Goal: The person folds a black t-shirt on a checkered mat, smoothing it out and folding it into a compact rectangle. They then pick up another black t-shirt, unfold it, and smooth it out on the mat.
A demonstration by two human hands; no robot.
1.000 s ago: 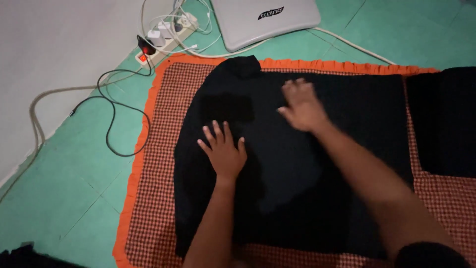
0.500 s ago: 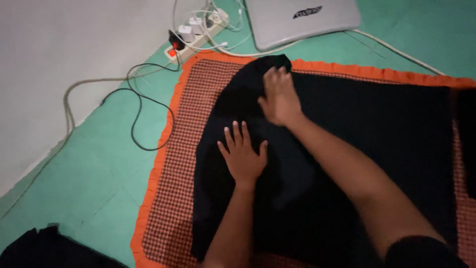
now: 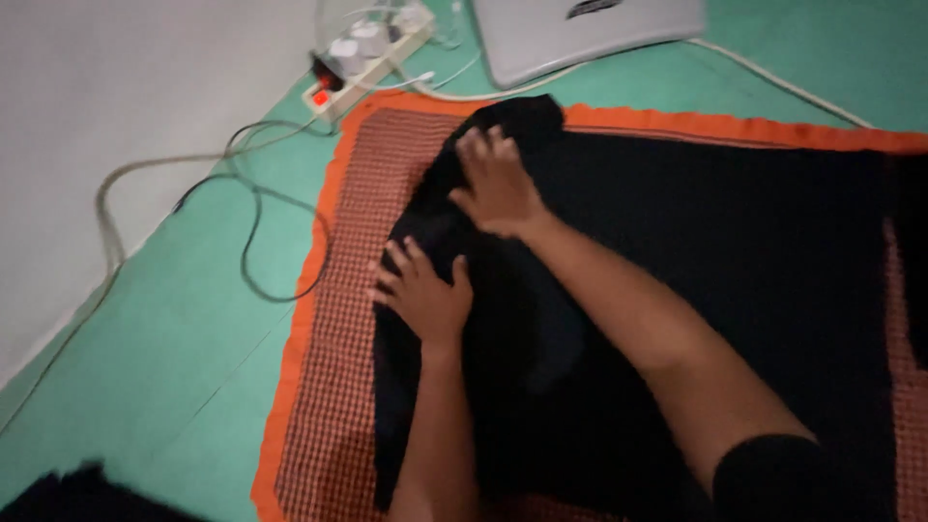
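A black garment lies spread on a red checked mat with an orange border. My left hand rests flat, fingers apart, on the garment's left edge. Farther up, my right hand presses on the cloth near its upper left corner, fingers spread and slightly curled over a bunched fold. Neither hand lifts the cloth.
A grey closed laptop lies beyond the mat on the green floor. A white power strip with plugs and a red light sits at the mat's corner, with cables looping left. Dark cloth shows at the bottom left.
Both hands have slid leftward across the garment toward its left edge and upper corner. The view has shifted right and closer.
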